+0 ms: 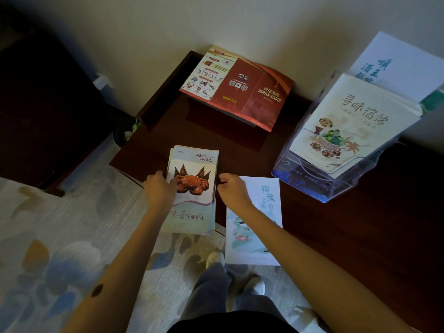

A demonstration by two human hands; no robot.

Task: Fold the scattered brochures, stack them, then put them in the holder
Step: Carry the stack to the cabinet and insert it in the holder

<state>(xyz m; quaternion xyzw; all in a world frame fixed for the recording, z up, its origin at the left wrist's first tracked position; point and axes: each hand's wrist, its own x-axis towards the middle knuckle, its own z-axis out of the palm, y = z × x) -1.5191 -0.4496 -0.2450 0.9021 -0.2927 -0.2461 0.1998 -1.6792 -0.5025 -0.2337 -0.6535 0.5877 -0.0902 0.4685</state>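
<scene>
- Left fingers (171, 188) bent over the left edge of the crab brochure stack (194, 171), tips on the top cover, thumb up along the same edge; left hand (159, 191) grips the stack from that side
- Right fingers (223, 180) curled tight, knuckles up, tips at the stack's right edge; touching it, but cannot tell whether they pinch it
- Right hand (234, 192) lies partly over the top left corner of the pale blue brochure (254, 239)
- Stack: several folded brochures, edges slightly uneven at the top, cover with a red crab and Chinese lettering; lies flat at the near edge of the dark wooden table (360, 236), its near end overhanging the edge
- Pale blue brochure flat just right of the stack, a narrow strip of table between them; it also overhangs the near edge
- Clear holder (302, 186) on the table to the right, tilted back; in its front pocket a cream brochure (348, 131) with food pictures, behind it a white sheet (396, 61) with blue-green lettering
- Red leaflet (242, 92) lying open and raised at the back of the table, against the wall
- Below: patterned carpet (48, 236), a pale shoe (215, 258) and grey trouser legs
</scene>
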